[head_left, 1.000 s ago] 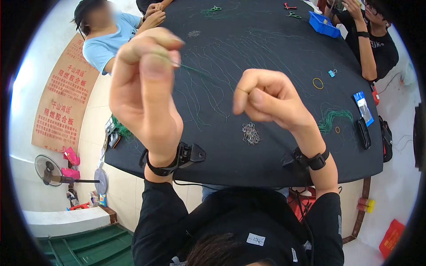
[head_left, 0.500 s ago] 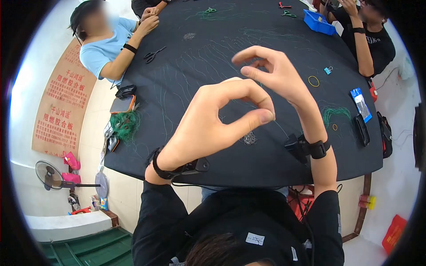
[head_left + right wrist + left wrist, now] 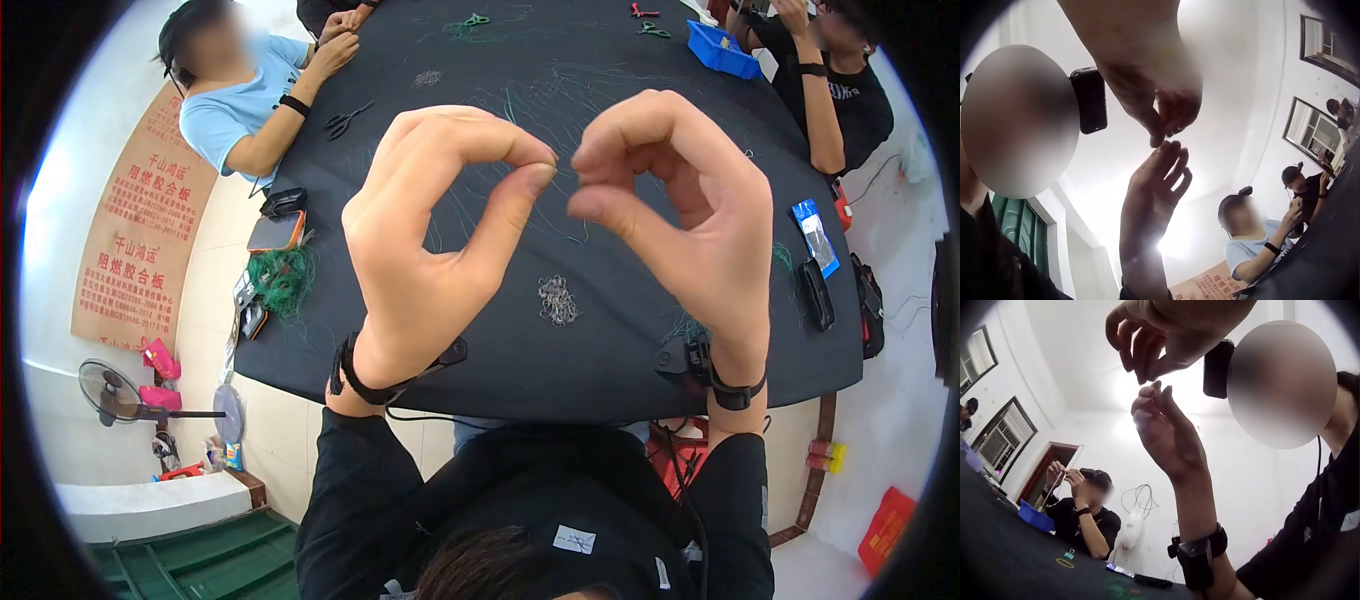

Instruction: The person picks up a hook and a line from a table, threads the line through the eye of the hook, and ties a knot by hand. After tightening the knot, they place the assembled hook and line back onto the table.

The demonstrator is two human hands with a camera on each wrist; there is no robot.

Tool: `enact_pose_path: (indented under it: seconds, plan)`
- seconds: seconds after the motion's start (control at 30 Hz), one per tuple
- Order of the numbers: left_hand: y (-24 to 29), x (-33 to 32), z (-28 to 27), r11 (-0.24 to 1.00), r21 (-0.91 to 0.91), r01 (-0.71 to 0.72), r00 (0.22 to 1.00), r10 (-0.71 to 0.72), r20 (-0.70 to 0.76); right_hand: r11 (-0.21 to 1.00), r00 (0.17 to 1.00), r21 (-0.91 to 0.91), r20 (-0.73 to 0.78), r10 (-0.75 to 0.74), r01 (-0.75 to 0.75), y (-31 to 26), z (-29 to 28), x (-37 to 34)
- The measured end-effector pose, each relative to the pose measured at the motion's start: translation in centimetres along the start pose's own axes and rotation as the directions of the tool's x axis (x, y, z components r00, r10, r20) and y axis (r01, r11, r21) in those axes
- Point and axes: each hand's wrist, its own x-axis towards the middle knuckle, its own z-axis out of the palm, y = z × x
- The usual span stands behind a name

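Note:
My left hand (image 3: 395,235) and right hand (image 3: 730,250) are raised over the black table, fingertips nearly meeting. Left thumb and index finger pinch together; the right thumb and index finger curl toward them. In the left wrist view, the right hand (image 3: 1172,440) comes up from below to the left fingertips. What the fingertips hold is tiny and mostly hidden; I cannot tell its exact shape. Thin green fishing line (image 3: 510,105) lies in strands on the table behind the hands. A heap of small metal fishing hooks (image 3: 558,301) lies below, between the wrists.
Dark scissors (image 3: 347,122) and a tangle of green line (image 3: 282,282) lie at the left. At the right are a blue packet (image 3: 815,238) and a black case (image 3: 816,296). A blue tray (image 3: 722,50) stands far right. Other people sit around the table.
A second ago green line ran from the left fingertips, hands apart. The left hand swung right and down, then back left; the right hand moved up, then turned in, bringing the fingertips close.

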Motion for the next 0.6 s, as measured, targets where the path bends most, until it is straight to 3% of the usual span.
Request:
enact_pose_path:
  seconds: [0.23,0.33,0.43,0.5,0.53,0.6]
  plan:
    - [-0.2,0.0,-0.6,0.997,0.044,-0.069,0.997,0.067,0.046,0.973,0.986,-0.2,-0.092,-0.137,0.117,-0.2,0.8,0.1]
    - [-0.2,0.5,-1.4,0.995,0.104,0.011,1.0,-0.011,-0.005,0.895,0.957,-0.389,-0.097,-0.275,0.218,0.2,0.0,0.4]
    - [-1.5,1.1,-2.5,0.994,0.09,0.057,0.974,-0.036,-0.222,0.764,0.942,-0.612,-0.087,-0.324,0.207,-0.7,-1.4,0.7]
    - [-2.0,1.7,-3.8,0.996,0.023,0.089,0.954,-0.079,-0.289,0.667,0.911,-0.713,-0.098,-0.4,0.215,-0.3,-3.4,0.7]
    - [-2.3,1.9,-4.4,0.99,-0.04,0.136,0.928,-0.141,-0.346,0.678,0.908,-0.712,-0.145,-0.393,0.18,0.0,-4.7,0.6]
    - [-3.3,2.2,-6.0,0.993,0.037,0.115,0.914,-0.091,-0.395,0.683,0.896,-0.721,-0.22,-0.386,0.117,0.6,-7.3,0.3]
